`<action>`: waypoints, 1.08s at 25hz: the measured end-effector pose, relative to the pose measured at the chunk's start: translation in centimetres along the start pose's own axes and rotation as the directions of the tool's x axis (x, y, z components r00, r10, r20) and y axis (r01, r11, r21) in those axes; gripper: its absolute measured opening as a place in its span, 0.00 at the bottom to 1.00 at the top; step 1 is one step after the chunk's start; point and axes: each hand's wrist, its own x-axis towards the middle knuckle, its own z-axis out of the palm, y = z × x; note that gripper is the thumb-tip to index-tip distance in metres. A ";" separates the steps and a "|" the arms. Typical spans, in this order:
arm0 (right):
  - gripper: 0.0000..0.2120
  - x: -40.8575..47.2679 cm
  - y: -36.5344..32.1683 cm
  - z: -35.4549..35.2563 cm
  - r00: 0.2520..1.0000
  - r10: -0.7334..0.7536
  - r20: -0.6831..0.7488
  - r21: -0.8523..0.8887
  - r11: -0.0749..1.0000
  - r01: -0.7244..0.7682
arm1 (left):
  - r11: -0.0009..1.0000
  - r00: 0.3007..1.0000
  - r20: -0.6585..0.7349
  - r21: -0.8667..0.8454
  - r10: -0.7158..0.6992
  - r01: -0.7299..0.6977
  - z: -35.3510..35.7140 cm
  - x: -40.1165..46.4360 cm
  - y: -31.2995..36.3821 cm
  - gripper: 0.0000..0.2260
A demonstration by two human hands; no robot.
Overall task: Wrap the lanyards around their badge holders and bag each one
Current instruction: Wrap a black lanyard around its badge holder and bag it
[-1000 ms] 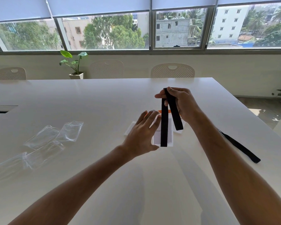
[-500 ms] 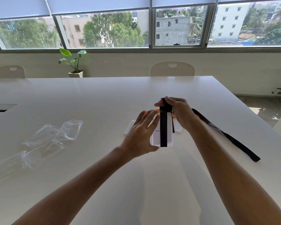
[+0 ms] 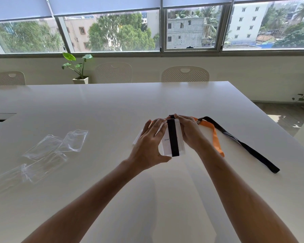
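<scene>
A white badge holder (image 3: 180, 137) with small grey print is held upright above the table by my left hand (image 3: 147, 146), which grips its left edge. A black lanyard (image 3: 173, 137) runs once down its front. My right hand (image 3: 188, 132) pinches the strap at the holder's top right. The rest of the black lanyard (image 3: 249, 149) trails right across the table. An orange lanyard (image 3: 216, 137) lies under it by my right wrist. Another white badge holder (image 3: 136, 139) peeks out left of my left hand.
Several clear plastic bags (image 3: 72, 141) lie on the white table (image 3: 112, 106) to the left. The table's right edge is near the black strap's end (image 3: 275, 170). White chairs (image 3: 184, 74) and a potted plant (image 3: 77, 69) stand behind the far edge.
My right hand dropped from holding the strap loop high to the holder's top, laying the black strap down its front. The free tail now stretches out to the right.
</scene>
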 end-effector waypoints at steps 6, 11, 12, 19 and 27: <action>0.20 -0.8 1.0 0.8 0.993 0.042 -0.106 0.003 0.999 -0.042 | 0.995 0.993 -0.076 -0.054 -0.088 0.084 -0.4 0.7 -0.8 0.48; 0.22 -1.1 1.5 1.8 0.997 -0.024 -0.074 0.026 0.999 0.026 | 0.990 0.985 -0.109 -0.060 -0.136 0.130 -0.8 1.1 -1.8 0.48; 0.22 -1.2 1.7 2.0 0.997 -0.045 -0.070 0.025 0.999 0.047 | 0.989 0.984 -0.110 -0.060 -0.143 0.137 -0.9 1.1 -2.0 0.48; 0.18 -1.6 2.0 3.2 0.976 -0.196 0.090 0.044 0.980 0.193 | 0.981 0.975 -0.115 -0.054 -0.190 0.185 -1.8 2.0 -3.0 0.48; 0.23 -2.6 1.8 3.3 0.968 -0.145 0.207 -0.029 0.988 0.154 | 0.963 0.968 -0.072 -0.148 -0.239 0.227 -2.1 2.4 -4.8 0.49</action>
